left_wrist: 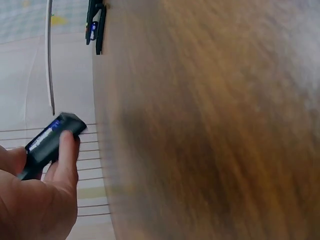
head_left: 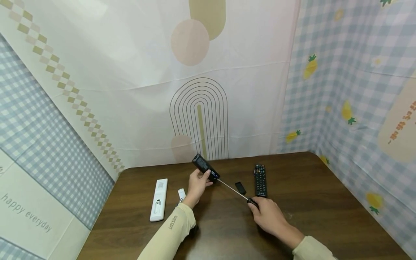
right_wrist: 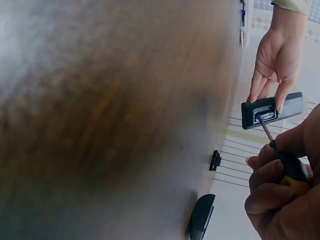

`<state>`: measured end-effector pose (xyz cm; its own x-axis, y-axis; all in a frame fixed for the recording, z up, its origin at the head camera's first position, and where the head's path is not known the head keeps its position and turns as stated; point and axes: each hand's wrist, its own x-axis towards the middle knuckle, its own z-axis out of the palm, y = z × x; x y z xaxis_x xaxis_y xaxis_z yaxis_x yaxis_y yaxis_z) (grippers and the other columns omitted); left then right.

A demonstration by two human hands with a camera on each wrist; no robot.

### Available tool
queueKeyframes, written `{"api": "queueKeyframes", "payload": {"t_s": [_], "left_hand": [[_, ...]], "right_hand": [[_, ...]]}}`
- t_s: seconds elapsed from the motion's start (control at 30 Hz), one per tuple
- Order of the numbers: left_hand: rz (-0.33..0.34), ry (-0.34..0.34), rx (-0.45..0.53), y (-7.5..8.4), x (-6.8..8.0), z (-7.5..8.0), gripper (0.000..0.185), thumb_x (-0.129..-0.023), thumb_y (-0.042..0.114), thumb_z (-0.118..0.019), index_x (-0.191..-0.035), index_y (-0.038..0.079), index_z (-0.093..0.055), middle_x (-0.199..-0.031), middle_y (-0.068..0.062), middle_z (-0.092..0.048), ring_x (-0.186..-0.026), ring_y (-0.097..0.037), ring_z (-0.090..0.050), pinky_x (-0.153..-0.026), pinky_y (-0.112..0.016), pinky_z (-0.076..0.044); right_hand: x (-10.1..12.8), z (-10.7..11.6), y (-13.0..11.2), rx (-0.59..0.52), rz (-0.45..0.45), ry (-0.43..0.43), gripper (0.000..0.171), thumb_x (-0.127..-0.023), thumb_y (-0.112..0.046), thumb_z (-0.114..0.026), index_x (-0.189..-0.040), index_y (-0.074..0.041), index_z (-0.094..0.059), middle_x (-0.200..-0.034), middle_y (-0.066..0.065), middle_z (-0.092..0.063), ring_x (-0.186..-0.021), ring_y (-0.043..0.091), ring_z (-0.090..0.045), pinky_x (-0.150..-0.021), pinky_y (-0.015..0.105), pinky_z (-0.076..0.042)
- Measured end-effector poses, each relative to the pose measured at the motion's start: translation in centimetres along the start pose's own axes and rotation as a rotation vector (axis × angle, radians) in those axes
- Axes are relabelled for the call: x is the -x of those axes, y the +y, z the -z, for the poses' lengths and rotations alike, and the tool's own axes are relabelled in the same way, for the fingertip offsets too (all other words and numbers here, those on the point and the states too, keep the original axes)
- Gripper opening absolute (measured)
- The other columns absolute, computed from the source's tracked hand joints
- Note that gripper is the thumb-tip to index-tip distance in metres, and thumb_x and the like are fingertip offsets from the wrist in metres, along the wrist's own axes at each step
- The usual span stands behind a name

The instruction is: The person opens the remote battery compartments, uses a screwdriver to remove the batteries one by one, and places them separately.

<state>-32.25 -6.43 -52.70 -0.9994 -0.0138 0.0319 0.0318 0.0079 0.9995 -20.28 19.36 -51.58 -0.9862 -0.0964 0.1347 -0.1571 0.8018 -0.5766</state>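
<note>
Tabletop: fingers (head_left: 204, 177) round remote (head_left: 205, 167), screwdriver (head_left: 238, 194).

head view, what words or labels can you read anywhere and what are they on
"happy everyday" on the left wall cloth.
"Lets Slim" on the left sleeve.
Brown characters on the beige patch of the right wall cloth: too tilted to read.
Button marks on the black remote on the table: too small to read.
</note>
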Motion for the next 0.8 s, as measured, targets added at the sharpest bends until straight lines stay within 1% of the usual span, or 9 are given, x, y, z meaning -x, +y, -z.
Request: {"api": "queueKeyframes", "payload": {"t_s": [0.17, 0.27, 0.37, 0.47, 0.53, 0.6, 0.67, 0.73, 0.8], "left_hand": [[0.001, 0.003, 0.039, 0.3, 0.1, 0.1, 0.037, -0.109, 0.02, -0.063, -0.135, -0.006, -0.06, -0.124, -0.036, -0.071, -0.096, -0.034, -0.079, -0.084, -0.039, -0.068], [0.006, 0.005, 0.039, 0.4, 0.2, 0.0, 0.037, -0.109, 0.021, -0.063, -0.135, -0.005, -0.06, -0.125, -0.035, -0.071, -0.094, -0.029, -0.079, -0.083, -0.038, -0.068], [0.016, 0.007, 0.04, 0.3, 0.3, 0.0, 0.037, -0.109, 0.021, -0.063, -0.136, -0.005, -0.061, -0.126, -0.035, -0.07, -0.095, -0.028, -0.078, -0.084, -0.037, -0.068], [0.022, 0.012, 0.033, 0.1, 0.3, 0.0, 0.036, -0.11, 0.021, -0.062, -0.136, -0.005, -0.061, -0.127, -0.034, -0.07, -0.095, -0.028, -0.077, -0.083, -0.036, -0.068], [0.028, 0.014, 0.023, 0.1, 0.4, 0.0, 0.035, -0.109, 0.02, -0.063, -0.135, -0.004, -0.061, -0.127, -0.034, -0.07, -0.093, -0.026, -0.077, -0.082, -0.034, -0.068], [0.032, 0.01, 0.009, 0.2, 0.5, 0.0, 0.033, -0.109, 0.018, -0.062, -0.135, -0.003, -0.061, -0.128, -0.033, -0.07, -0.092, -0.025, -0.076, -0.081, -0.032, -0.067], [0.028, 0.004, -0.01, 0.4, 0.8, -0.1, 0.034, -0.109, 0.018, -0.063, -0.135, -0.004, -0.061, -0.129, -0.034, -0.07, -0.094, -0.03, -0.077, -0.082, -0.034, -0.068], [0.018, 0.002, -0.03, 0.5, 1.0, -0.3, 0.034, -0.109, 0.017, -0.063, -0.135, -0.005, -0.06, -0.129, -0.034, -0.069, -0.097, -0.033, -0.077, -0.081, -0.034, -0.068], [0.001, 0.007, -0.056, 0.5, 1.3, -0.5, 0.034, -0.109, 0.018, -0.063, -0.135, -0.004, -0.061, -0.129, -0.034, -0.07, -0.099, -0.037, -0.077, -0.08, -0.034, -0.068]], "right_hand": [[-0.1, 0.3, -0.2, 0.024, 0.026, 0.018, 0.009, -0.104, -0.018, -0.069, -0.103, -0.014, -0.076, -0.081, -0.004, -0.067, -0.068, 0.009, -0.054, -0.065, 0.031, -0.049], [-0.2, 0.4, -0.3, 0.042, 0.032, 0.019, 0.01, -0.104, -0.019, -0.069, -0.105, -0.013, -0.077, -0.086, -0.003, -0.07, -0.07, 0.009, -0.055, -0.066, 0.032, -0.05], [-0.3, 0.5, -0.4, 0.07, 0.05, 0.022, 0.013, -0.105, -0.019, -0.068, -0.108, -0.011, -0.078, -0.093, 0.001, -0.075, -0.074, 0.012, -0.061, -0.068, 0.038, -0.055], [-0.3, 0.6, -0.5, 0.144, 0.101, 0.041, 0.017, -0.104, -0.019, -0.069, -0.112, -0.007, -0.078, -0.1, 0.006, -0.078, -0.082, 0.017, -0.071, -0.07, 0.044, -0.061], [-0.3, 0.7, -0.6, 0.227, 0.152, 0.067, 0.018, -0.104, -0.019, -0.07, -0.111, -0.005, -0.078, -0.095, 0.006, -0.076, -0.078, 0.018, -0.071, -0.066, 0.042, -0.061], [-0.3, 0.7, -0.8, 0.311, 0.2, 0.096, 0.017, -0.103, -0.02, -0.071, -0.108, -0.005, -0.078, -0.087, 0.003, -0.072, -0.07, 0.014, -0.067, -0.061, 0.036, -0.059], [-0.3, 0.8, -1.1, 0.386, 0.242, 0.119, 0.015, -0.102, -0.02, -0.073, -0.104, -0.005, -0.077, -0.08, -0.001, -0.066, -0.062, 0.01, -0.06, -0.055, 0.031, -0.054], [-0.2, 1.0, -1.5, 0.434, 0.276, 0.138, 0.013, -0.1, -0.019, -0.074, -0.097, -0.007, -0.075, -0.075, -0.003, -0.061, -0.058, 0.008, -0.055, -0.051, 0.027, -0.049], [-0.2, 1.2, -2.0, 0.453, 0.298, 0.142, 0.014, -0.1, -0.018, -0.075, -0.091, -0.007, -0.073, -0.072, -0.003, -0.058, -0.057, 0.009, -0.054, -0.049, 0.027, -0.048]]}}
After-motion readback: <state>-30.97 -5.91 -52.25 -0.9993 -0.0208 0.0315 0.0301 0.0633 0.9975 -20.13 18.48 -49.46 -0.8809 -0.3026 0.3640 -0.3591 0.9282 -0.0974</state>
